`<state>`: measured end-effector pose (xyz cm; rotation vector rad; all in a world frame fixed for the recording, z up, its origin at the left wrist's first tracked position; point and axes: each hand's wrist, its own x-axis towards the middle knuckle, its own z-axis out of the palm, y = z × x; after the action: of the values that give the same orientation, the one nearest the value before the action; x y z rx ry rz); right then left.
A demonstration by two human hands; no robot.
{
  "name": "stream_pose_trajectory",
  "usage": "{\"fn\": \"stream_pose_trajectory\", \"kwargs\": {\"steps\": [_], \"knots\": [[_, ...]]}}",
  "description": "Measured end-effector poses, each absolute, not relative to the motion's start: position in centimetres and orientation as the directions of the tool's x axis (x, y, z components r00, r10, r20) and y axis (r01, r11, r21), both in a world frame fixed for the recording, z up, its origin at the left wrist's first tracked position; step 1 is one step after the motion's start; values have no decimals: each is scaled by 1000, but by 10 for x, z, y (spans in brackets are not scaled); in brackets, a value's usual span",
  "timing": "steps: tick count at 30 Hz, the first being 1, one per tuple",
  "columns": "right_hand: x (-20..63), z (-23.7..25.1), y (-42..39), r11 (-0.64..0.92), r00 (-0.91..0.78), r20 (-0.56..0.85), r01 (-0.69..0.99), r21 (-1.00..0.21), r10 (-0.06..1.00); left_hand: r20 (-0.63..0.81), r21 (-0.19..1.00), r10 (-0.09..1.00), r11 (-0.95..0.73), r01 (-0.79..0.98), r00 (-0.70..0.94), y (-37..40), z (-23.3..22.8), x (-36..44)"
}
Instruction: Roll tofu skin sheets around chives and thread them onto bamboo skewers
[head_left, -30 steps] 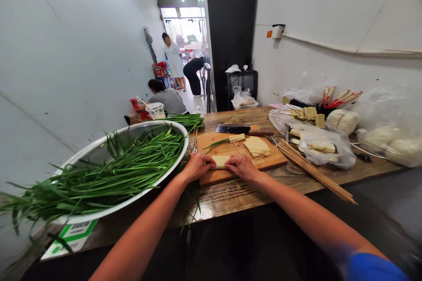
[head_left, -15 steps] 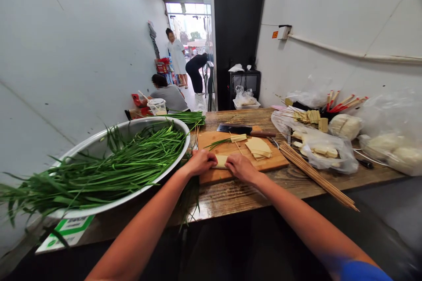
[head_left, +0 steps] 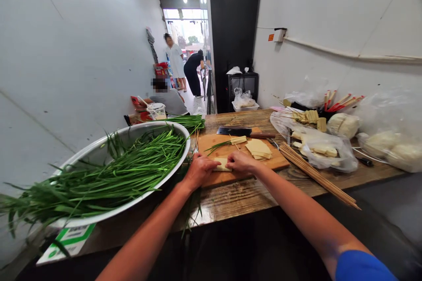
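My left hand (head_left: pixel 199 169) and my right hand (head_left: pixel 241 162) both press on a pale tofu-skin roll (head_left: pixel 222 165) lying at the near edge of a wooden cutting board (head_left: pixel 275 160). Further back on the board lie a stack of tofu-skin sheets (head_left: pixel 259 148) and a finished roll with green chives sticking out (head_left: pixel 238 140). A cleaver (head_left: pixel 240 131) rests along the board's far edge. Left of my left hand stands a big metal bowl (head_left: pixel 99 151) heaped with chives (head_left: pixel 108 175).
A bundle of bamboo skewers (head_left: pixel 316 175) lies right of the board. Plastic bags of tofu pieces (head_left: pixel 325 149) and dough (head_left: pixel 392 149) fill the table's right side. Three people are in the doorway beyond (head_left: pixel 174 63).
Both hands have stayed on the roll, shifting slightly along it. The view has swayed a little.
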<state>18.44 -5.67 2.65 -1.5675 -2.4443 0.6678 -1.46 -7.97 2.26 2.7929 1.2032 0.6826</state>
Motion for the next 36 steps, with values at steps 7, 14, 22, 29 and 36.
{"fn": "stream_pose_trajectory", "kwargs": {"steps": [7, 14, 22, 29, 36], "knots": [[184, 23, -53, 350, -433, -97, 823, -448, 896, 368, 32, 583, -787, 616, 725, -90, 28, -16], [185, 29, -65, 392, -403, 58, 831, -394, 913, 343, 105, 631, -762, 639, 696, -78, 20, -14], [178, 7, -105, 695, -667, 415, 711, 109, 618, 305, 208, 662, -748, 631, 684, -72, 26, -12], [171, 10, -98, 623, -601, 327, 781, 45, 730, 185, 435, 702, -686, 583, 688, -57, 30, -14], [172, 11, -92, 611, -568, 291, 788, -78, 770, 321, 280, 735, -676, 681, 598, -75, 25, -16]]}}
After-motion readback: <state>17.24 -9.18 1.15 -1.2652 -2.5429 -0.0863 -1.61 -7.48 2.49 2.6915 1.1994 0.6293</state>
